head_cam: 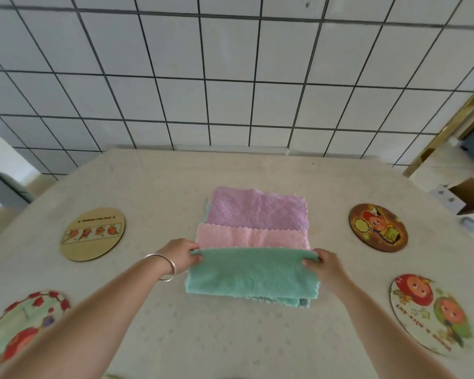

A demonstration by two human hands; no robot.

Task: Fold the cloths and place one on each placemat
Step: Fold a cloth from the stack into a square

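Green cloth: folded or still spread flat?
Folded over, at least partly. The green cloth shows a doubled edge, with a second layer peeking out beneath; both hands pinch the fold's corners.

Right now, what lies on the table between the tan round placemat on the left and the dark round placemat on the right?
In the head view, the stacked cloths: purple cloth, pink cloth and the green cloth, held by both hands.

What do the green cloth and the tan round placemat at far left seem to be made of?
The green cloth looks like soft microfibre or terry: a fuzzy, matte nap, scalloped edges, and it bends limply where the left hand and right hand pinch it. The tan round placemat looks rigid, perhaps wood or cork board, with a printed top and a visible flat edge; which one is unclear.
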